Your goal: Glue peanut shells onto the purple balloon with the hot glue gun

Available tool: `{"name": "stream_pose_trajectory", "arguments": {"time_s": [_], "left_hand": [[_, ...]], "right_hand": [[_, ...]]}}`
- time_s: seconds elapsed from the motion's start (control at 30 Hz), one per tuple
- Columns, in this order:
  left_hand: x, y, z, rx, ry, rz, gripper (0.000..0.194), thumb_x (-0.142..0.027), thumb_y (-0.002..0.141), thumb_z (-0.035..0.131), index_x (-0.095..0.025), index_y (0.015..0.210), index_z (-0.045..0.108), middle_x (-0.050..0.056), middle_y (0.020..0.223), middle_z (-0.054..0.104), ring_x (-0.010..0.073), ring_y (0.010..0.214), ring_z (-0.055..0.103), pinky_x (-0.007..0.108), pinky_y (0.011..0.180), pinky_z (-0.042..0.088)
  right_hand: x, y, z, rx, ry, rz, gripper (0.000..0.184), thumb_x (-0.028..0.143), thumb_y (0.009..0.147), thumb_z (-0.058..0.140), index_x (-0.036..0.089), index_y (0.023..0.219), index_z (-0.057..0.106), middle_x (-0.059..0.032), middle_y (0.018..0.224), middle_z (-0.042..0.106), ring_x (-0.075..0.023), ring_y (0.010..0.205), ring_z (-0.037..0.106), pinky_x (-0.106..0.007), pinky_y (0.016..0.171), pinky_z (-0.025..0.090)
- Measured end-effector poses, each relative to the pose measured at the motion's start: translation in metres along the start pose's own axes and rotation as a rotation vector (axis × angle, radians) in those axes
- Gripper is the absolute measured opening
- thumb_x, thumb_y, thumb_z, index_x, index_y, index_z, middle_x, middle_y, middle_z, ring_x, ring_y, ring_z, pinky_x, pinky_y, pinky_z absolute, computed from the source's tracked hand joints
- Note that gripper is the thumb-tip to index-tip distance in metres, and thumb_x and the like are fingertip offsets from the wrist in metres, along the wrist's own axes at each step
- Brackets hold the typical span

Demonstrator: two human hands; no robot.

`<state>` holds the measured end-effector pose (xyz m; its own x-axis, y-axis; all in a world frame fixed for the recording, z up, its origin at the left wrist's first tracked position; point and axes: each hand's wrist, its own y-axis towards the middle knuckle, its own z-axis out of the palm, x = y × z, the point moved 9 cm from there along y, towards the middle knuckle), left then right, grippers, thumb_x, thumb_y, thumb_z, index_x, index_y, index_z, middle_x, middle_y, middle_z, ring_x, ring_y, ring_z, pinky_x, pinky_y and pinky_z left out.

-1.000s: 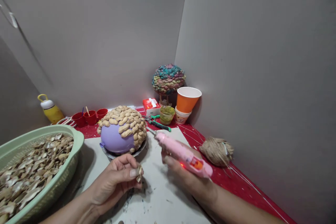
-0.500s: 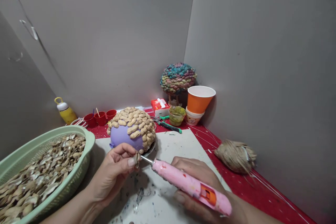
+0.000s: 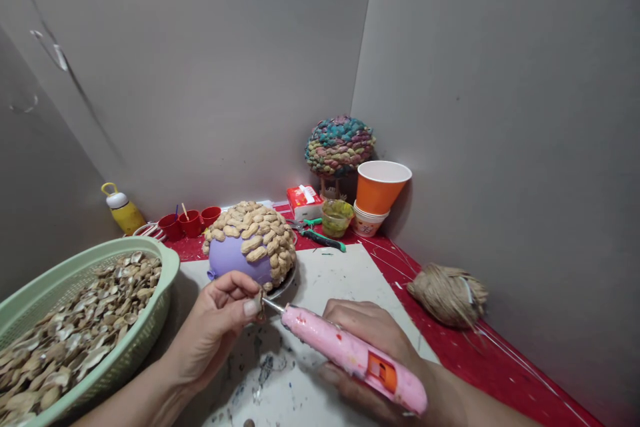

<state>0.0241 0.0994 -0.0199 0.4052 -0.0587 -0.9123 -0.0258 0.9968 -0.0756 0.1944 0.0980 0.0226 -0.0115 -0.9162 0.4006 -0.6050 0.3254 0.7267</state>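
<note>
Between thumb and fingers, my left hand (image 3: 220, 320) pinches a peanut shell (image 3: 261, 307). My right hand (image 3: 375, 340) is wrapped round a pink hot glue gun (image 3: 335, 343) with an orange switch. The gun's metal nozzle meets the shell, or sits very close to it. Just behind my left hand, a purple balloon (image 3: 233, 260) rests in a dark dish (image 3: 285, 287). Peanut shells (image 3: 257, 230) cover its top and right side, leaving bare purple at the front left. A green basket (image 3: 173, 263) of peanut shells stands at the left.
A stained white board (image 3: 340, 273) lies on the red tabletop (image 3: 450, 363). Behind are green-handled pliers (image 3: 325, 240), a tub (image 3: 336, 220), orange paper cups (image 3: 383, 190), tissues (image 3: 304, 200), red cups (image 3: 190, 223) and a coloured shell dome (image 3: 340, 147). Twine (image 3: 447, 293) lies right.
The glue gun and my right hand have shifted slightly left, bringing the nozzle closer in to the shell. My left hand keeps its pinch.
</note>
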Motion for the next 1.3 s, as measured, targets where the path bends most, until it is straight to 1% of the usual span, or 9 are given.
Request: {"name": "stream_pose_trajectory", "arguments": {"time_s": [0.1,0.3,0.4,0.6,0.73,0.83,0.97,1.17,1.3], "left_hand": [[-0.0008,-0.0004,-0.0004,-0.017,0.007,0.003,0.022,-0.023,0.064,0.086,-0.018,0.079,0.07,-0.002,0.074,0.066,0.0094,0.066,0.057,0.022,0.067,0.047],[-0.001,-0.0016,0.0032,0.003,-0.006,-0.005,0.02,-0.022,0.066,0.084,-0.018,0.078,0.07,-0.001,0.07,0.065,0.0097,0.065,0.056,0.022,0.066,0.046],[0.0007,-0.0016,0.0033,0.011,-0.003,-0.005,0.018,-0.02,0.068,0.083,-0.018,0.08,0.069,-0.001,0.074,0.066,0.0101,0.067,0.057,0.023,0.068,0.046],[0.0007,-0.0023,0.0026,-0.002,-0.001,-0.003,0.02,-0.021,0.066,0.084,-0.017,0.079,0.069,-0.001,0.074,0.066,0.0103,0.067,0.057,0.023,0.068,0.046],[-0.0003,-0.002,0.0026,0.001,0.003,-0.004,0.019,-0.021,0.068,0.083,-0.018,0.08,0.069,-0.001,0.075,0.066,0.0099,0.067,0.057,0.023,0.068,0.046],[-0.0006,-0.001,0.0027,-0.007,-0.001,-0.007,0.021,-0.021,0.066,0.085,-0.017,0.079,0.069,-0.001,0.074,0.065,0.0097,0.066,0.057,0.023,0.068,0.047],[-0.0006,-0.0015,0.003,-0.013,0.005,-0.01,0.021,-0.021,0.066,0.085,-0.017,0.079,0.069,-0.001,0.073,0.065,0.01,0.066,0.057,0.023,0.067,0.047],[0.0007,-0.0016,0.0015,0.0,0.015,-0.004,0.019,-0.02,0.069,0.083,-0.018,0.081,0.068,-0.001,0.073,0.064,0.009,0.065,0.055,0.021,0.065,0.046],[0.002,-0.0004,0.0024,0.008,0.011,-0.011,0.019,-0.02,0.069,0.083,-0.017,0.081,0.068,-0.001,0.073,0.063,0.0086,0.064,0.054,0.02,0.063,0.046]], "right_hand": [[-0.0014,-0.0004,0.0013,0.004,-0.003,-0.007,0.035,0.044,0.099,0.043,0.022,0.073,0.042,0.0029,0.062,0.046,-0.0117,0.053,0.042,-0.026,0.053,0.032],[-0.0021,-0.0002,0.0014,0.004,-0.022,-0.004,0.034,0.042,0.098,0.044,0.021,0.072,0.042,0.003,0.061,0.045,-0.0115,0.052,0.04,-0.026,0.052,0.032],[-0.0001,0.0009,0.0006,-0.005,-0.04,-0.012,0.034,0.041,0.099,0.043,0.022,0.071,0.041,0.0033,0.06,0.044,-0.0112,0.051,0.04,-0.025,0.051,0.031],[0.0029,0.003,0.0005,0.006,-0.084,-0.03,0.034,0.038,0.099,0.04,0.022,0.069,0.039,0.0033,0.058,0.043,-0.0113,0.049,0.039,-0.026,0.05,0.03],[0.0021,0.0038,0.0009,0.016,-0.085,-0.015,0.035,0.039,0.099,0.039,0.022,0.069,0.037,0.0033,0.058,0.043,-0.0116,0.049,0.039,-0.026,0.05,0.03],[0.0023,0.0044,0.0006,0.019,-0.094,-0.007,0.035,0.039,0.099,0.039,0.022,0.069,0.037,0.0036,0.058,0.042,-0.0114,0.05,0.039,-0.026,0.05,0.03],[0.0041,0.0038,-0.0013,0.003,-0.089,-0.026,0.036,0.04,0.1,0.038,0.022,0.069,0.036,0.0043,0.057,0.041,-0.011,0.049,0.037,-0.026,0.049,0.028],[-0.0017,0.0008,-0.001,-0.002,-0.071,0.006,0.034,0.041,0.098,0.045,0.022,0.07,0.039,0.0042,0.06,0.042,-0.0107,0.05,0.039,-0.025,0.05,0.03],[-0.0023,0.001,-0.0006,0.0,-0.073,0.013,0.034,0.039,0.098,0.046,0.021,0.07,0.041,0.0037,0.06,0.043,-0.011,0.051,0.04,-0.025,0.051,0.03]]}}
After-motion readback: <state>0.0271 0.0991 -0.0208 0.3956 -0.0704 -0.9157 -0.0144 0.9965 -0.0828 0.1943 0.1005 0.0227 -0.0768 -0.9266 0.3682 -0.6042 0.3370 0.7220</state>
